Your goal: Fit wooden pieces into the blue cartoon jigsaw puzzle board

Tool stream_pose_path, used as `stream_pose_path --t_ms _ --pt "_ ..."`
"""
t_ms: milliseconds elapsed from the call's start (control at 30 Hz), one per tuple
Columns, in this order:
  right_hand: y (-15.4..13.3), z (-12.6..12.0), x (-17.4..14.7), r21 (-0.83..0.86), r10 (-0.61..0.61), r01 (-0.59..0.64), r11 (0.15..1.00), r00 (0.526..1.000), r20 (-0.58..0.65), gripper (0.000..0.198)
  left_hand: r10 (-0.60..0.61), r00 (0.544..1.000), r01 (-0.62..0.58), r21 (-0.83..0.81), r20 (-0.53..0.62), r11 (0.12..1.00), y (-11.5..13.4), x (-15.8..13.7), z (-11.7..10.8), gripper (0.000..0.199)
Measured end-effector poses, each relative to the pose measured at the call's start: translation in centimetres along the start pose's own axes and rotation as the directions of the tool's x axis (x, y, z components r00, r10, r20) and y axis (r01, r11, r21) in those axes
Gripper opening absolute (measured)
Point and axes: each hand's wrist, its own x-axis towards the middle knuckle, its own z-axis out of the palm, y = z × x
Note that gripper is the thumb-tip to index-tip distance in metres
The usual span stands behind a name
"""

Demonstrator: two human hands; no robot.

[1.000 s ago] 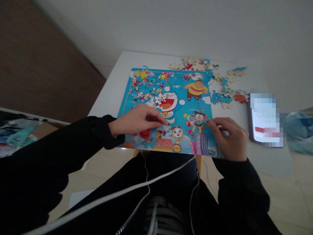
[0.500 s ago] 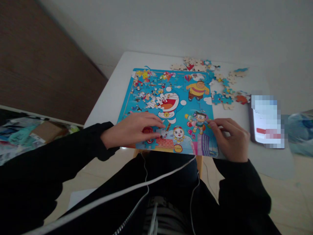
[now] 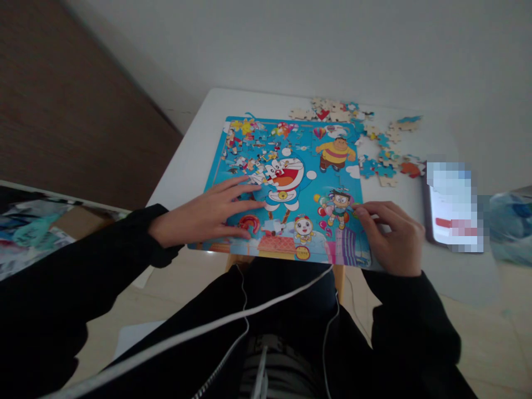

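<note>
A blue cartoon jigsaw puzzle (image 3: pixel 310 147) in its flat board lies on the white table, its near edge jutting over my lap. Over the board's lower left spreads my left hand (image 3: pixel 218 208), fingers apart and nothing held. Beside its fingertips, a whitish puzzle piece (image 3: pixel 272 226) lies on the board above the red brick pattern. At the right edge, my right hand (image 3: pixel 393 235) is closed, with thumb and forefinger pinched; a small greenish bit shows at the fingertips, too little to name. Loose pieces overlap on the board's upper left.
Several loose puzzle pieces (image 3: pixel 388 158) are scattered along the white table (image 3: pixel 187 127) behind and right of the board. A phone (image 3: pixel 453 205) with a lit screen lies at the right, near a clear plastic bag (image 3: pixel 513 224). A white cord (image 3: pixel 208 328) crosses above my lap.
My left hand has let go of the whitish piece and moved left, its fingers spreading. The piece now lies on the board. My right hand has stayed at the right edge.
</note>
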Motion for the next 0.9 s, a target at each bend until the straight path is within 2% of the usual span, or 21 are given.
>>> stream_pose_path --t_ms 333,500,600,733,900 --pt "0.1 0.0 0.0 -0.017 -0.020 0.021 1.000 1.000 0.004 0.016 -0.055 0.997 0.048 0.108 0.062 0.993 -2.2 -1.4 -2.1 0.054" --pt "-0.1 0.0 0.1 -0.005 -0.015 0.015 1.000 1.000 0.004 0.015 -0.104 0.994 0.106 0.195 -0.021 0.975 -2.4 -1.4 -2.5 0.052" --pt "-0.1 0.0 0.1 -0.012 -0.013 0.013 1.000 1.000 -0.002 0.015 -0.098 0.992 0.112 0.179 -0.082 0.977 -1.0 -0.7 -1.9 0.047" --pt "-0.1 0.0 0.0 -0.019 -0.009 0.009 1.000 1.000 -0.002 0.015 -0.017 0.998 0.019 0.045 -0.063 0.999 2.3 0.4 -0.5 0.039" --pt "-0.1 0.0 0.0 -0.017 -0.008 0.008 1.000 1.000 0.002 0.015 -0.042 0.997 0.041 -0.027 -0.059 0.999 4.8 1.3 0.9 0.034"
